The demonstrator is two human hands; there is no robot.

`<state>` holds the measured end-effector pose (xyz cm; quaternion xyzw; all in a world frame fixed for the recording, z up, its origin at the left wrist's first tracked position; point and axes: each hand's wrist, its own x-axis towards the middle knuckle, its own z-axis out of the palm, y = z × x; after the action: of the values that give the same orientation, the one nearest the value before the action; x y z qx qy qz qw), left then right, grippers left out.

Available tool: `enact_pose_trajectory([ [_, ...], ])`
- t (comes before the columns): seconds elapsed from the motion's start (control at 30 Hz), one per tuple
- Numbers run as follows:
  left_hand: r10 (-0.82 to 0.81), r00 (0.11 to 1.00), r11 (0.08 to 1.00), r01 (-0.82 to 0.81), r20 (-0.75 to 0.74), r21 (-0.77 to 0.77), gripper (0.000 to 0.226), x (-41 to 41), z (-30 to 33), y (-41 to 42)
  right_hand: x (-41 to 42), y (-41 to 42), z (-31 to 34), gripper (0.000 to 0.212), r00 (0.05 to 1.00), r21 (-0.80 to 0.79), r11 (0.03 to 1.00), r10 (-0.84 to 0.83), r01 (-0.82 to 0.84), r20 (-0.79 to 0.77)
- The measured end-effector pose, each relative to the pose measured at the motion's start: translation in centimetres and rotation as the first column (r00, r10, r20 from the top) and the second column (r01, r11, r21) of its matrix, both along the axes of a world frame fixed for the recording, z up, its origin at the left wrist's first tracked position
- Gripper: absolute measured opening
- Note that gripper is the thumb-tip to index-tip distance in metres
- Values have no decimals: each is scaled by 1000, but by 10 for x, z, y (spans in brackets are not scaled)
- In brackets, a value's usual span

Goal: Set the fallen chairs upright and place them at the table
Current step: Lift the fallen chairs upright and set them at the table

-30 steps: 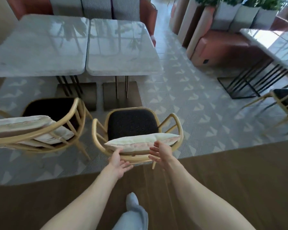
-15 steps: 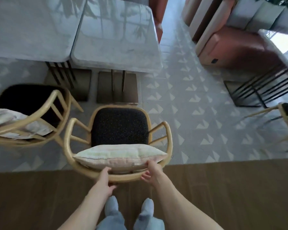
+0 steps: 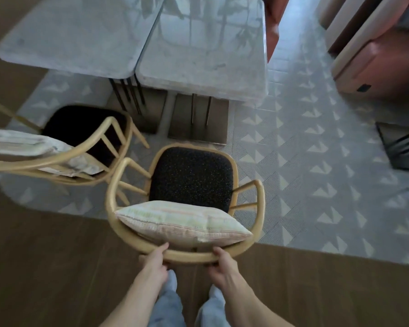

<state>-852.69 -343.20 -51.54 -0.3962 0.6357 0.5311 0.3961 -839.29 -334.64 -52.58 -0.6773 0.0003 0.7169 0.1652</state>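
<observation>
A light wooden armchair with a black seat stands upright just in front of me, facing the marble table. A pale striped cushion leans against its curved backrest. My left hand grips the back rail on the left. My right hand grips the same rail on the right. The chair sits a short way back from the table's edge, partly on the rug.
A second matching armchair with its own cushion stands upright at the left, by the left marble table. A patterned grey rug lies under the tables. Orange upholstered benches are at the right, and a black metal table base.
Both hands went from hovering near the cushion to gripping the chair's back rail. I have stepped closer and now look more steeply down at the chair.
</observation>
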Motion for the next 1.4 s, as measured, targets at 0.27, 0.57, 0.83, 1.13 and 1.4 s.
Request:
enact_pose_trajectory([
  [0.27, 15, 998, 1000, -15, 55, -3, 72, -21, 0, 6, -16, 6, -3, 47, 996, 20, 1000, -16, 14, 90],
  [0.57, 3, 998, 999, -1, -68, 38, 55, -91, -12, 36, -87, 45, -9, 45, 1000, 106, 994, -10, 10, -2],
  [0.83, -6, 997, 986, 19, -75, 167, 49, -145, -24, 69, -136, 87, -19, 30, 997, 153, 988, 21, -10, -69],
  [1.13, -38, 999, 965, 45, -31, 260, 32, -165, -34, 78, -149, 99, -20, 37, 997, 197, 980, 44, -32, -58],
  [1.4, -166, 986, 941, 160, -3, 298, 38, -190, -17, 68, -169, 81, -23, 34, 998, 197, 978, 63, -61, -4],
])
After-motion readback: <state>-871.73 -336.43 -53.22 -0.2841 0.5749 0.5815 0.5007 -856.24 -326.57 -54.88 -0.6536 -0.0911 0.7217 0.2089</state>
